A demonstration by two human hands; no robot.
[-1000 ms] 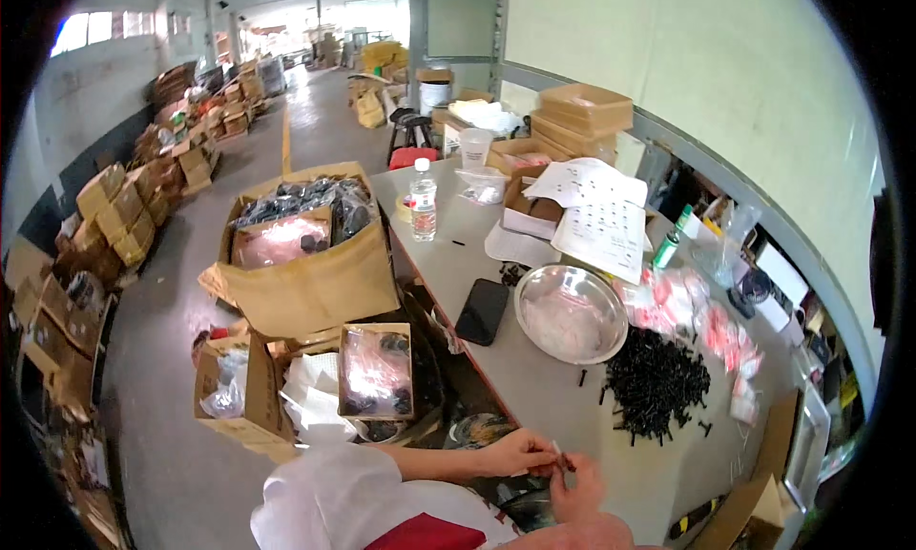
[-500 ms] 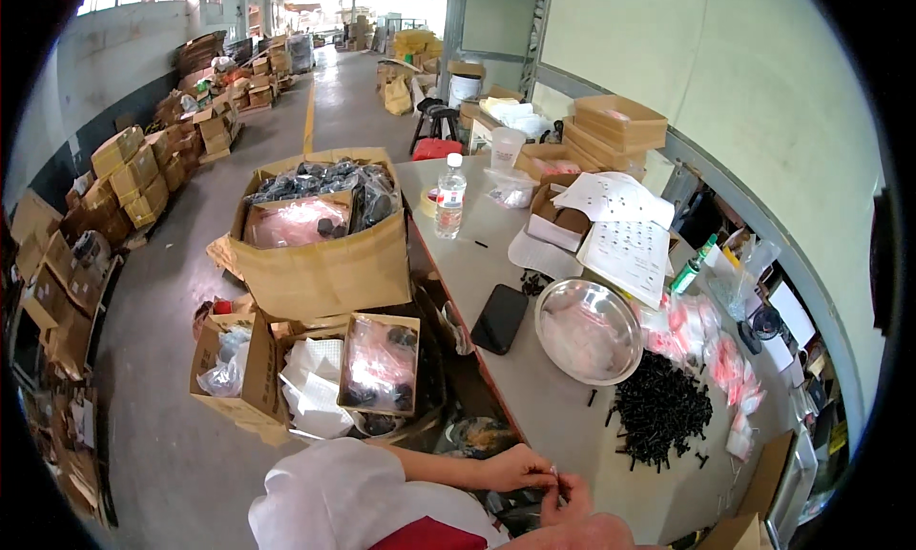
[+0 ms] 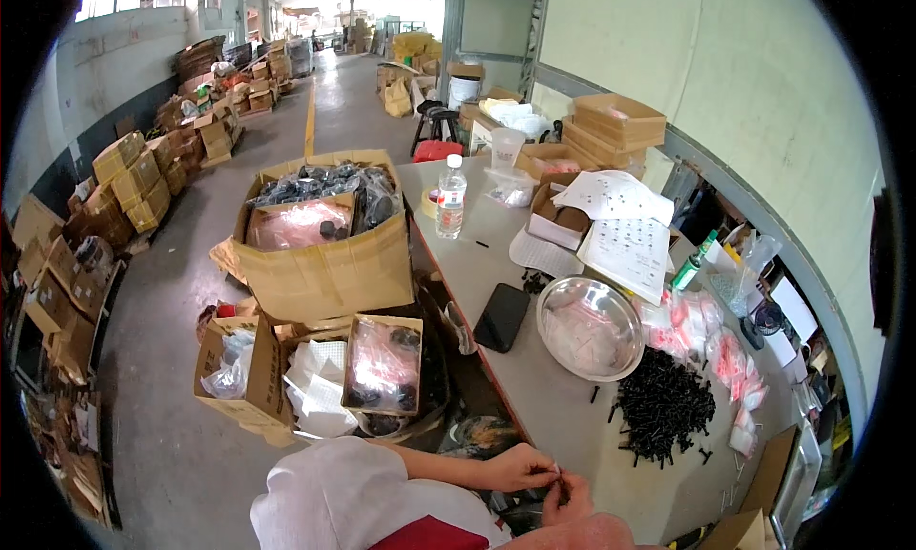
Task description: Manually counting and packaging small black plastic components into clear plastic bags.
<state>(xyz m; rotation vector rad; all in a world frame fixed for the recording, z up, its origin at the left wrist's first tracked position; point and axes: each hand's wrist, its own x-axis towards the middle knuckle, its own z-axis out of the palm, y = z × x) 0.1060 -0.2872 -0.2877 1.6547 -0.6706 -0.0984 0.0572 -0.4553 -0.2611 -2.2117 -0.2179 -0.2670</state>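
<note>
Since the earlier frames the view has tilted so that the long grey work table (image 3: 496, 264) sits higher and more central, while both hands have stayed low at the bottom edge, close together. The left hand (image 3: 520, 467) reaches in from a white short sleeve (image 3: 334, 498), its fingers curled with the tips pinched toward the right hand (image 3: 571, 498), which meets it fingertip to fingertip. Something very small and dark sits between the pinched fingertips, but it is too small to tell what it is, and whether either hand truly grips it cannot be told. The hands hover just off the near edge of the table.

On the table, near the hands to the right, lies a loose heap of small black plastic parts (image 3: 665, 415). Just beyond it stands a round shiny steel bowl (image 3: 591, 328) with clear pinkish bags inside. A flat black phone (image 3: 502, 317) lies just left of the bowl. More small clear bags with pink contents (image 3: 718, 345) spread to the right of the heap. Farther back stand a clear plastic water bottle with a white cap (image 3: 450, 197) and white printed sheets (image 3: 630, 249). On the floor to the left sits a large open cardboard box (image 3: 322, 254) filled with dark bagged parts, with smaller open cartons (image 3: 382, 364) in front of it.
</note>
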